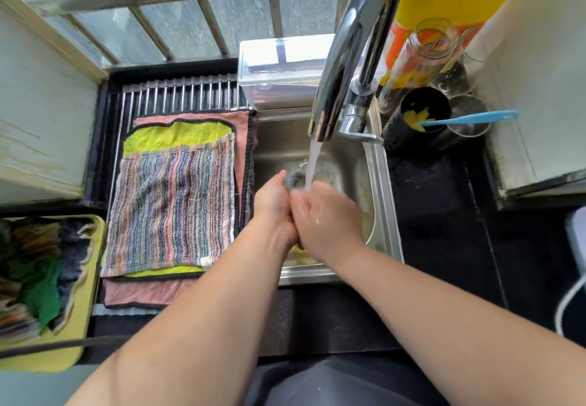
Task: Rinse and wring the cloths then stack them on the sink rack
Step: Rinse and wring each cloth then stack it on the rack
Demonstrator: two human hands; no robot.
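My left hand and right hand curl together round a grey cloth under the tap stream to rinse it; stacked cloths lie just left, on the rack.

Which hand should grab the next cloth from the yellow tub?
Left. The left hand is nearer the rack, and the yellow tub sits beyond that, further left. The right hand would have to cross over it.
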